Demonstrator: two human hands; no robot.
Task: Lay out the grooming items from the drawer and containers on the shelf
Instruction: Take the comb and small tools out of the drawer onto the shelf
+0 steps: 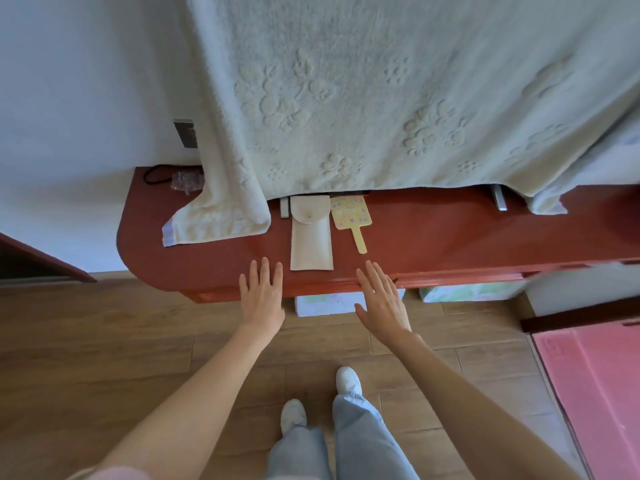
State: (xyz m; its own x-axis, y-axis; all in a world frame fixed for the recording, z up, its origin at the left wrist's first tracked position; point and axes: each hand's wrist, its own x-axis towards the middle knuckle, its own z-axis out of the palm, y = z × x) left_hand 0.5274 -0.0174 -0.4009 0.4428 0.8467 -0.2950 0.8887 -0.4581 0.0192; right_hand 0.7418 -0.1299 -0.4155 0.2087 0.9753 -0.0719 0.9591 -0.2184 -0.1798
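A red-brown shelf (433, 233) runs along a white wall above wood-look flooring, half hidden by a hanging pale towel (381, 98). On it lie one cream pouch (310, 237) and, just beside it, one yellow paddle-shaped mirror (351, 216). The left hand (261, 296) and right hand (382, 303) hover at the front edge, fingers spread flat, holding nothing.

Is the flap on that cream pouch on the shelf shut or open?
Shut. The cream pouch lies flat on the red shelf, its rounded flap folded down over the front, with a snap showing at its middle.

Cream snap-flap pouch (311, 233) lying flat on red shelf (433, 233), yellow patterned paddle-shaped hand mirror (351, 216) just beside it
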